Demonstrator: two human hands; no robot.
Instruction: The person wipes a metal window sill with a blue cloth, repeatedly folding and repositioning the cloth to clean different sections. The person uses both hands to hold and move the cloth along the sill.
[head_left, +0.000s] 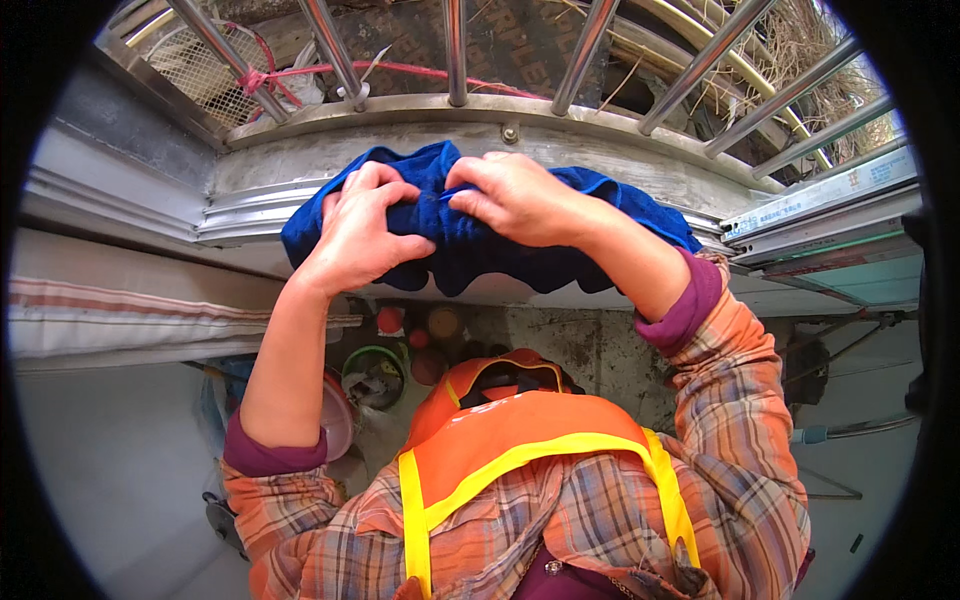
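A dark blue cloth (487, 255), perhaps a towel, lies bunched over the sill and the aluminium window track. My left hand (367, 217) rests on its left part, fingers bent and thumb apart; whether it pinches the fabric is hard to see. Thumb and forefinger of my right hand (510, 195) pinch a small blue piece at the middle of the cloth, and whether that piece is a fold of it I cannot tell.
Beyond the sill stand metal window bars (455, 52) with a pink cord (405, 69) tied across them. A striped curtain (135, 315) hangs at left. The sliding window frame (825, 202) is at right. Below are a green-rimmed bucket (403, 360) and a pink basin (339, 420).
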